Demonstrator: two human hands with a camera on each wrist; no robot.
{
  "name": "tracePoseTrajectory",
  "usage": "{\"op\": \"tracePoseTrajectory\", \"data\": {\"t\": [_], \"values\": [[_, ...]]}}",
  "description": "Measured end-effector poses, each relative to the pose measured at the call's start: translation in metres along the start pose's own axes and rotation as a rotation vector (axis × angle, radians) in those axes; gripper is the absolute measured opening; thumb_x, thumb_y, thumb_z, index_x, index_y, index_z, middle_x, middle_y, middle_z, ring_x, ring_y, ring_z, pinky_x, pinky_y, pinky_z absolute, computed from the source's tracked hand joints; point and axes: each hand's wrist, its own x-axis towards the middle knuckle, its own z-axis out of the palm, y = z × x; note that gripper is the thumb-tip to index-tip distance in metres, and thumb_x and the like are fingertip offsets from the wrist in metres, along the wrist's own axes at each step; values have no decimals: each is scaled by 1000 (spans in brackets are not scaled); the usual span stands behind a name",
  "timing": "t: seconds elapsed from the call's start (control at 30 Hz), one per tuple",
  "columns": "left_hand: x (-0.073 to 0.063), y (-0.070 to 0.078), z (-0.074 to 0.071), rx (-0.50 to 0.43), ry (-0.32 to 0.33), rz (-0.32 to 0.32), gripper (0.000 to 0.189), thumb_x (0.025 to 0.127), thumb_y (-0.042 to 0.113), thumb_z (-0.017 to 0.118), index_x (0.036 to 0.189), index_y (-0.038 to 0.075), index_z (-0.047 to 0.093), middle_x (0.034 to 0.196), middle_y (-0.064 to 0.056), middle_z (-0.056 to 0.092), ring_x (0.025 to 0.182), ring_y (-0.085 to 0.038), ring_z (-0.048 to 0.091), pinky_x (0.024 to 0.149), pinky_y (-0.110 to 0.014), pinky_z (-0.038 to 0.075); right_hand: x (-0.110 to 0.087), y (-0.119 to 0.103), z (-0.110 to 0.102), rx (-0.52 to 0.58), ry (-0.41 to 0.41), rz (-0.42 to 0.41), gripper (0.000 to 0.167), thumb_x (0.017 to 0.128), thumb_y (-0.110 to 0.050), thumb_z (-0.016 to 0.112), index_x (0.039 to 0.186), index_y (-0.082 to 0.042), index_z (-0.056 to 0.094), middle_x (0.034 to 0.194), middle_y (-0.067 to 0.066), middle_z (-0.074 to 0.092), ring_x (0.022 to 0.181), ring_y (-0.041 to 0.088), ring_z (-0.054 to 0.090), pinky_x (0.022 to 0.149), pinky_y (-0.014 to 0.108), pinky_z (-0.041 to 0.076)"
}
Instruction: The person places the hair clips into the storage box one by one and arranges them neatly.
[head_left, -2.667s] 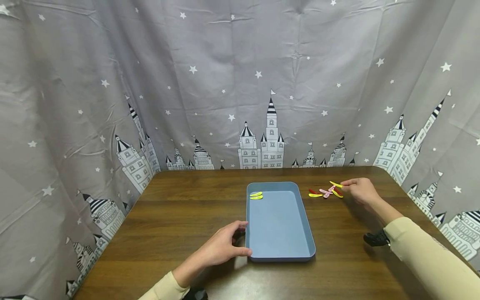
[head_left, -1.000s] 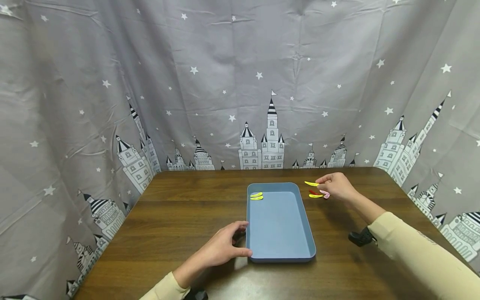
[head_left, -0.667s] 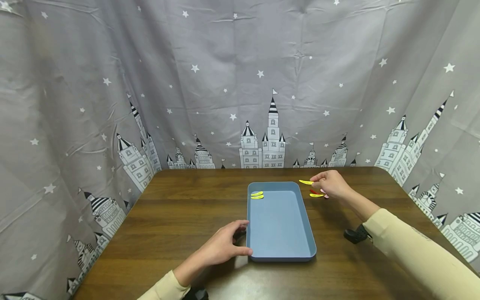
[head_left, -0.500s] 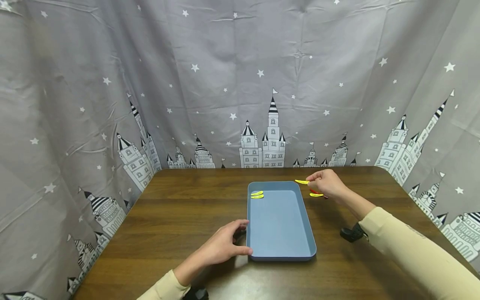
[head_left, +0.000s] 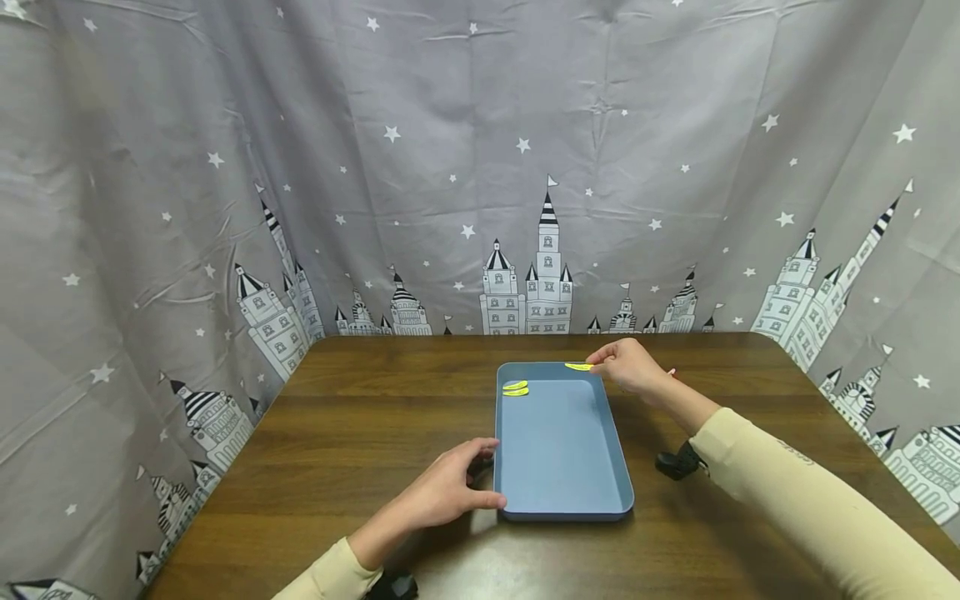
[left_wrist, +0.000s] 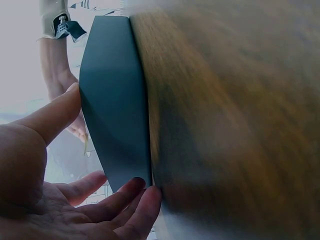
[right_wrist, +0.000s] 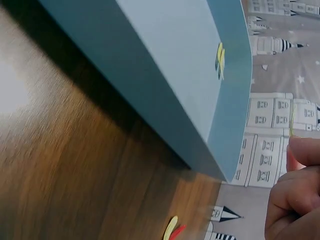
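A yellow snap hair clip (head_left: pixel 577 367) is pinched between thumb and forefinger of my right hand (head_left: pixel 628 367), over the far right corner of the blue tray (head_left: pixel 562 512). From the right wrist view, that hand (right_wrist: pixel 297 190) shows curled fingers with the thin clip (right_wrist: pixel 292 120) sticking out. Two more yellow hair clips (head_left: pixel 515 392) lie side by side inside the tray at its far left. My left hand (head_left: pixel 450 492) rests against the tray's left side, thumb at the rim; in the left wrist view its loosely bent fingers (left_wrist: pixel 125 200) lie along the outer wall.
Beside the tray, a yellow clip (right_wrist: pixel 170 228) and a red clip (right_wrist: pixel 178 232) lie on the wooden table (head_left: pixel 375 433); in the head view the right hand covers most of this pile. A grey curtain (head_left: pixel 420 167) printed with castles hangs behind the table.
My right hand has carried the yellow hair clip leftward from the pile to over the tray's far right corner. The left hand and tray have stayed in place.
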Motion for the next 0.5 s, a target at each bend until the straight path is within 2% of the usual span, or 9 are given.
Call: {"op": "tracePoseTrajectory", "data": {"t": [0.1, 0.33, 0.4, 0.5], "values": [[0, 0, 0, 8, -2, -4, 83, 80, 42, 85, 145, 5, 50, 136, -12, 62, 125, -28, 58, 99, -45, 51, 3, -4, 7, -4, -3, -1, 22, 93, -7, 66, 111, 3, 73, 111, 18, 69, 60, 13, 37, 49, 25, 28], [-1, 0, 0, 11, 2, 7, 83, 79, 41, 85, 144, 4, 50, 135, -12, 62, 125, -29, 58, 99, -46, 50, 11, -12, 21, 4, 0, -12, 19, 90, -4, 68, 106, 5, 74, 110, 17, 71, 76, 16, 51, 63, 25, 40], [-1, 1, 0, 13, 4, 7, 83, 79, 41, 86, 144, 4, 50, 134, -12, 62, 125, -29, 58, 99, -47, 50, 13, -14, 25, 4, -3, -17, 19, 89, -4, 68, 105, 5, 74, 109, 16, 71, 75, 15, 51, 63, 25, 39], [-1, 0, -1, 14, 3, 4, 83, 79, 42, 85, 144, 5, 50, 134, -11, 63, 126, -29, 58, 99, -48, 50, 16, -17, 32, 18, -10, -1, 18, 89, -3, 69, 104, 4, 74, 103, 14, 71, 60, 12, 42, 52, 25, 32]]}}
